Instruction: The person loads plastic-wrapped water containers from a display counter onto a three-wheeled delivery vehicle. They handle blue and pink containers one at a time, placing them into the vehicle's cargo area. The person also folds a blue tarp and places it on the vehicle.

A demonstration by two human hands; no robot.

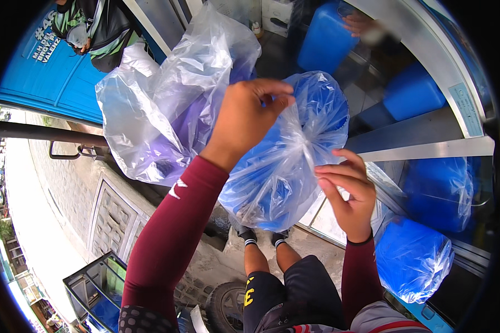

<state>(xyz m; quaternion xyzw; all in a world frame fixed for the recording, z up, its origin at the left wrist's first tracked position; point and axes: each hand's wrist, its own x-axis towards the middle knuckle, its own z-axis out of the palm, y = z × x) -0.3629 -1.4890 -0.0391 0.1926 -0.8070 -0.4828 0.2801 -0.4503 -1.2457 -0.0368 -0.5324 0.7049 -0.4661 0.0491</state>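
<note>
A clear plastic bag (278, 191) is drawn over a round blue container (316, 94) in front of me. Its top is gathered into a twisted knot near the middle, with creases fanning outward. My left hand (250, 114) reaches across from the left, thumb and forefinger pinched on one gathered end of the bag, above the knot. To the right of the knot, my right hand (350, 191) has its thumb and forefinger closed on the other end. Its remaining fingers are loosely spread.
Large clear bags (189, 94) with purplish contents stand to the left. A bagged blue container (414, 258) sits at the lower right. More blue containers (328, 39) show behind a metal-framed glass door (422, 147). A person (100, 33) is at the upper left; a wheel (228, 305) is below.
</note>
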